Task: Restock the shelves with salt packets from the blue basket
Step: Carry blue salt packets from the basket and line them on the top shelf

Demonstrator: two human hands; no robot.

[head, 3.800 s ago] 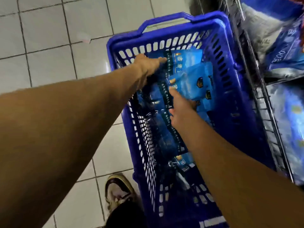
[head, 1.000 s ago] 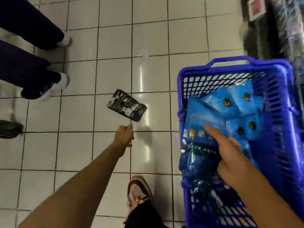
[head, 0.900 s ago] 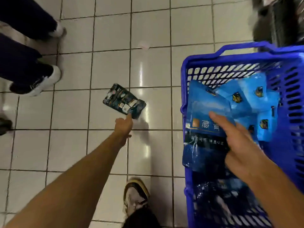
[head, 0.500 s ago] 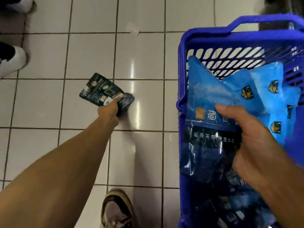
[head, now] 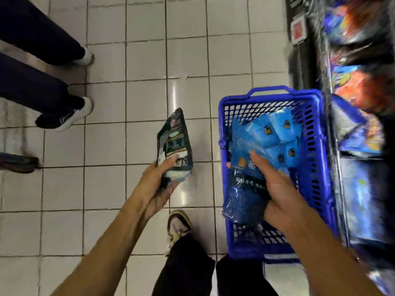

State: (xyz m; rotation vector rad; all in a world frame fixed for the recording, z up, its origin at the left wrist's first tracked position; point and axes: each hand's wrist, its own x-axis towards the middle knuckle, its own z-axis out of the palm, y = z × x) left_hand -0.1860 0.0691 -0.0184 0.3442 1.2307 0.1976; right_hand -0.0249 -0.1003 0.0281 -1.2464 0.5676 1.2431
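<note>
The blue basket (head: 322, 167) stands on the tiled floor at the right, beside the shelves. Several light blue salt packets (head: 275, 133) lie inside it. My right hand (head: 277, 189) grips a blue salt packet with a dark band (head: 243, 184) over the basket's left side. My left hand (head: 156, 184) holds a dark green packet (head: 173, 142) upright above the floor, left of the basket.
Shelves (head: 363, 103) with blurred blue and orange packets run along the right edge. Another person's legs and shoes (head: 64, 116) stand at the left, and a further shoe (head: 19, 163) sits at the far left. My own shoe (head: 177, 225) is below the hands.
My left hand reached down to the dark green packet on the floor, took hold of it and lifted it. My right hand kept its grip on the blue packet.
</note>
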